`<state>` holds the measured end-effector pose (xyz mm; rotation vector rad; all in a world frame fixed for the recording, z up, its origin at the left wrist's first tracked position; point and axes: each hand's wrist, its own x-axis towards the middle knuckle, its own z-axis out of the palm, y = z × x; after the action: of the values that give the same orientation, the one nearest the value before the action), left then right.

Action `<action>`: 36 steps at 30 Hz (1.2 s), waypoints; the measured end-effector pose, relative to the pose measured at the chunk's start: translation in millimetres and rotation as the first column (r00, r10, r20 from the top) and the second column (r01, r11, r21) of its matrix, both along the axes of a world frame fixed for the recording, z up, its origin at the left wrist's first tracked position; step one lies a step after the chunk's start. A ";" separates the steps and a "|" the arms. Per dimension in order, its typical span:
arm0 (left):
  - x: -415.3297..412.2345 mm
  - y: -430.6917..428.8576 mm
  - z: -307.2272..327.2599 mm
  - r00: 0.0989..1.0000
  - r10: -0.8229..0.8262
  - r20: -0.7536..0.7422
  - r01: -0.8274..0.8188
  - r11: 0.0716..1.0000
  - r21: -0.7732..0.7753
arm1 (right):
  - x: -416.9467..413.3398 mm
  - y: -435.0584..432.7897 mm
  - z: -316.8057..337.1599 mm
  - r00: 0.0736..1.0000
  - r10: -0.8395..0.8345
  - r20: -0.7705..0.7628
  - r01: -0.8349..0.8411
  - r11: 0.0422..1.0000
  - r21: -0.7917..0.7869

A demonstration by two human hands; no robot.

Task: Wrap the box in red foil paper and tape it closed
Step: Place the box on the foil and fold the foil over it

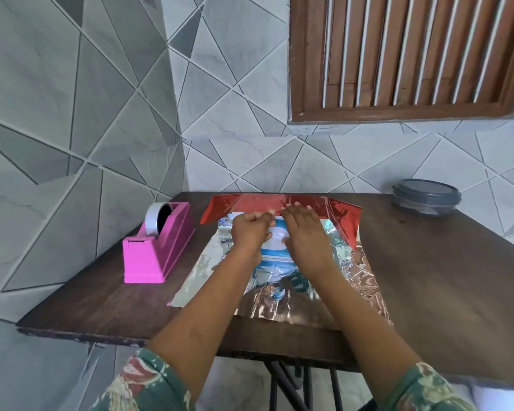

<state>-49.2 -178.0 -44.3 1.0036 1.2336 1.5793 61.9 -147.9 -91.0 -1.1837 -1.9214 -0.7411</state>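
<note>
Patterned green sleeves (144, 381) frame the bottom of the view, and two bare forearms reach forward from them across the near edge of a dark wooden table (428, 277). Between the hands lies the box (275, 249), blue and white, near the middle of the table and mostly hidden by the wrists. It rests on the foil paper (359, 292), which is spread with its silver side up and is creased and wrinkled towards the near edge. The far edge of the sheet is folded back towards the person over the box, so its red side shows as a long flap with slanted ends.

At the lip of that red flap, the left hand (250, 232) has its fingers curled and pinches the foil paper. The right hand (304, 232) lies just beside it, nearly touching, with fingers straight and flat, pressing the flap down onto the box; its thumb rests on the white part of the box.

Left of the sheet and apart from it stands a pink tape dispenser (158, 253), with a tape roll (155, 221) mounted upright in it. Well to the right, at the far corner of the table, sits a round container (426, 198) with a dark grey lid. Dark metal legs (282, 384) show under the table. Behind is a grey wall (86, 114) of angular tiles, and a brown slatted shutter (398, 54) is set in it above the table
</note>
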 end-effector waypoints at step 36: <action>-22.3 13.1 -40.7 0.858 0.013 -0.514 -0.167 0.953 -0.254 | -0.1 -7.8 7.3 0.998 -0.047 -0.051 0.048 0.998 0.028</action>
<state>-71.5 -164.9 -85.0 1.2224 1.8407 1.1781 61.8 -155.7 -83.7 -1.2227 -1.8408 -0.7542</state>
